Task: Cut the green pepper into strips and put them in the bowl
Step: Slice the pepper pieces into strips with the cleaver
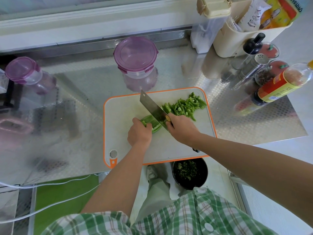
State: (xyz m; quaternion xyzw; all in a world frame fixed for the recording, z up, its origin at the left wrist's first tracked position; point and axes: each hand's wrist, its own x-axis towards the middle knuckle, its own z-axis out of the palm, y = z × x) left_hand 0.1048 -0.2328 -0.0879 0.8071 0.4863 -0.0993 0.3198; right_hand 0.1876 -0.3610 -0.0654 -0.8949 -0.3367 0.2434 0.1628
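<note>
A white cutting board with an orange rim [118, 112] lies on the steel counter. My left hand [139, 133] presses down on a piece of green pepper [149, 120] near the board's middle. My right hand [182, 128] grips the handle of a cleaver [153, 107], whose blade rests against the pepper's right end. A pile of cut green strips [184, 105] lies at the board's far right. A black container [189, 173] with dark green bits stands on the floor below the counter's front edge.
Two plastic jars with purple lids [136, 55] [22, 70] stand behind and to the left. Sauce bottles and spice shakers [274, 87] crowd the right side, behind them a cream bin [237, 39]. White cables [50, 184] run along the front left.
</note>
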